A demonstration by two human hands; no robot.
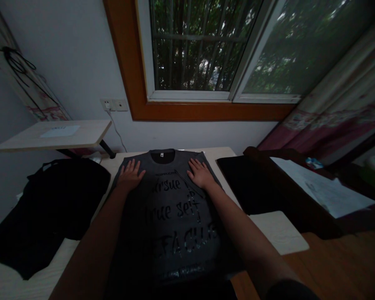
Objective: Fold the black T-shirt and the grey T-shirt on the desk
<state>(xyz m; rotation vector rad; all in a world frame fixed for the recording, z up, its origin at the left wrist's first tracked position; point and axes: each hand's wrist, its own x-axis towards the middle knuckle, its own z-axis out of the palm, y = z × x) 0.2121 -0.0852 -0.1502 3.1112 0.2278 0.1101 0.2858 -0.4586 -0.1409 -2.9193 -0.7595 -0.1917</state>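
Observation:
A dark grey T-shirt (pixel 171 200) with black printed lettering lies spread front side up on the light wooden table (pixel 222 155), its collar at the far side. My left hand (pixel 130 174) rests flat on the shirt's left shoulder area, fingers apart. On the right shoulder area my right hand (pixel 201 172) lies flat too, its fingers spread. Neither hand grips the cloth. A small white label shows inside the collar. The shirt's lower part is in deep shadow near my body.
Black cloth (pixel 59 196) is heaped on the table's left, below a raised shelf (pixel 90 132). A folded black item (pixel 246 179) lies to the right. Beyond it, dark furniture holds a white sheet (pixel 321 187). The window (pixel 206 54) is straight ahead.

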